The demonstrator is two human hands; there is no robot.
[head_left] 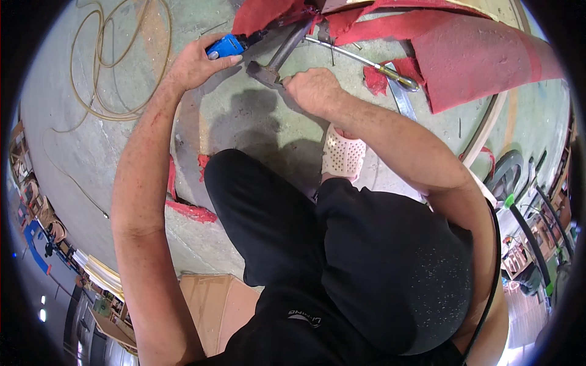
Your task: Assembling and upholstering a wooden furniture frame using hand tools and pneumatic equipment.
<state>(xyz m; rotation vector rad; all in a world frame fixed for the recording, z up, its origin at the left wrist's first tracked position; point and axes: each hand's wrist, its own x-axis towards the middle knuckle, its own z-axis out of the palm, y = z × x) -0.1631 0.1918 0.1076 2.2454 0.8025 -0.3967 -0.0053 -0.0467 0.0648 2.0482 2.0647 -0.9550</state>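
Note:
My left hand [201,63] is closed round a blue and black hand tool [227,46], whose dark front end points at the red fabric. My right hand [314,90] is a fist right beside the dark metal head of a hammer [265,74]. A grey shaft slants from that head up to the fabric. Whatever the right fingers may hold is hidden behind the knuckles. Torn red fabric [268,13] hangs at the top, on the edge of a large piece. A screwdriver [398,78] with a yellowish clear handle lies right of the hammer.
A wide red fabric panel [476,58] spreads over the upper right. Below the screwdriver lies a flat metal strip [401,100]. A coiled tan hose [97,61] rests on the concrete floor at left. Red scraps [192,210] lie near my knee, and cardboard [207,299] is beneath me.

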